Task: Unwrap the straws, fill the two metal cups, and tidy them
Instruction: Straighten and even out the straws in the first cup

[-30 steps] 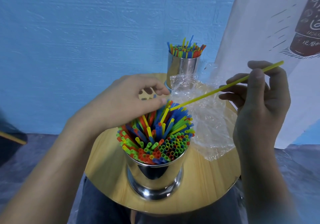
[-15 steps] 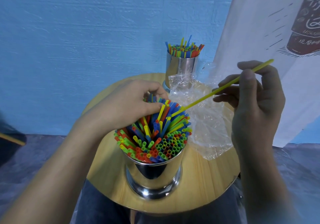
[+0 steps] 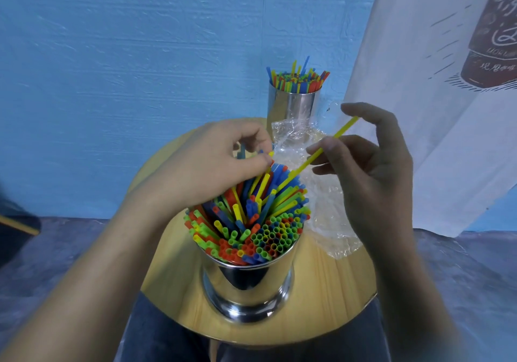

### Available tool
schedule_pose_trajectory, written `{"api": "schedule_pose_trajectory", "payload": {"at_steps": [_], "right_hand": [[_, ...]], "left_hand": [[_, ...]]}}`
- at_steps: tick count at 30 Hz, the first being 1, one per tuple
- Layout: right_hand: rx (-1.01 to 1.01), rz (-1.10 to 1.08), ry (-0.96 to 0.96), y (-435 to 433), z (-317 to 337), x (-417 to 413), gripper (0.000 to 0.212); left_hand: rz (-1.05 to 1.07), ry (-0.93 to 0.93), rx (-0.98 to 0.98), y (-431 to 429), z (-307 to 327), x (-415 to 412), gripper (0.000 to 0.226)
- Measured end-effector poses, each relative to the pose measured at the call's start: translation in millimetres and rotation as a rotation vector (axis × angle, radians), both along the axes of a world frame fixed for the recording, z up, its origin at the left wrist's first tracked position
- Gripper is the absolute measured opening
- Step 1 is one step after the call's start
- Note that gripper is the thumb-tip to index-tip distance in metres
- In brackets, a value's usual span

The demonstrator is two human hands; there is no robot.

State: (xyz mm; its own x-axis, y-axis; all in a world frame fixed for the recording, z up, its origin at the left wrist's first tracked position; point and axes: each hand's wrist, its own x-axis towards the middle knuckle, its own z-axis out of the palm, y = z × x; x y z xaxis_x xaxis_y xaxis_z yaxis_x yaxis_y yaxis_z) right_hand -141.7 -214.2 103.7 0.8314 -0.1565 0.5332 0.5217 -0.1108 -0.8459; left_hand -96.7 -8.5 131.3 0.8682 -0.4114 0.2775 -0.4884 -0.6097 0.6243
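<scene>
wooden table (image 3: 335, 291), near cup (image 3: 251, 283), blue wall (image 3: 112, 54)

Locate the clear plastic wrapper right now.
Head view: the plastic wrapper lies crumpled on the right side of the round table, right of the near metal cup, in front of the far metal cup, partly under the right hand.

Mirror-glossy near cylindrical metal cup (image 3: 249, 283); smooth matt multicoloured plastic straws (image 3: 268, 238); crinkled glossy clear plastic wrap (image 3: 327, 216); smooth pale round wooden tabletop (image 3: 330, 291); rough-textured blue wall (image 3: 112, 68).
</scene>
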Motion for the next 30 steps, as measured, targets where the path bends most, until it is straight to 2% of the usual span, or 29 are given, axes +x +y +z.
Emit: {"api": "schedule_pose_trajectory", "payload": {"at_steps": [2, 4, 7, 9, 13, 17, 20, 23, 26, 30], "right_hand": [[-0.027, -0.006, -0.002, 1.8, -2.6, -0.3, 0.033], [-0.059, -0.004, 0.003, 3.9, -6.1, 1.0, 0.026], [-0.166, -0.003, 0.012, 4.4, -12.2, 3.6, 0.014], [-0.257, 0.016, 0.034, 5.0, -12.8, 3.3, 0.014], [-0.38, 0.086, 0.08, 6.7, -10.0, 3.0, 0.019], [-0.342, 0.168, 0.138, 4.8, -9.0, 5.8, 0.014], [-0.296, 0.168, 0.184, 4.4, -8.9, 7.1, 0.011], [-0.248, 0.152, 0.192, 4.4, -13.5, 9.8, 0.018], [-0.195, 0.134, 0.172, 4.4, -13.9, 11.5, 0.016], [0.059, 0.158, 0.107, -1.3, -12.3, 13.3, 0.017]], "left_hand": [[-0.016, -0.018, -0.096, -0.5, 1.9, 0.1, 0.006], [-0.032, -0.039, -0.212, 0.1, 2.7, 0.8, 0.003], [-0.036, -0.086, -0.358, 2.1, 2.6, 3.4, 0.014], [-0.024, -0.14, -0.429, 2.4, 3.8, 4.4, 0.021], [0.049, -0.292, -0.655, 4.0, 9.3, 5.0, 0.02], [0.165, -0.377, -0.922, 14.6, 17.3, 6.3, 0.015], [0.212, -0.346, -1.082, 21.8, 17.7, 7.5, 0.013], [0.236, -0.284, -1.189, 23.9, 15.1, 7.2, 0.012], [0.235, -0.204, -1.217, 22.6, 9.8, 8.1, 0.009], [0.275, -0.072, -1.131, 18.7, -0.5, 8.3, 0.008]]}}
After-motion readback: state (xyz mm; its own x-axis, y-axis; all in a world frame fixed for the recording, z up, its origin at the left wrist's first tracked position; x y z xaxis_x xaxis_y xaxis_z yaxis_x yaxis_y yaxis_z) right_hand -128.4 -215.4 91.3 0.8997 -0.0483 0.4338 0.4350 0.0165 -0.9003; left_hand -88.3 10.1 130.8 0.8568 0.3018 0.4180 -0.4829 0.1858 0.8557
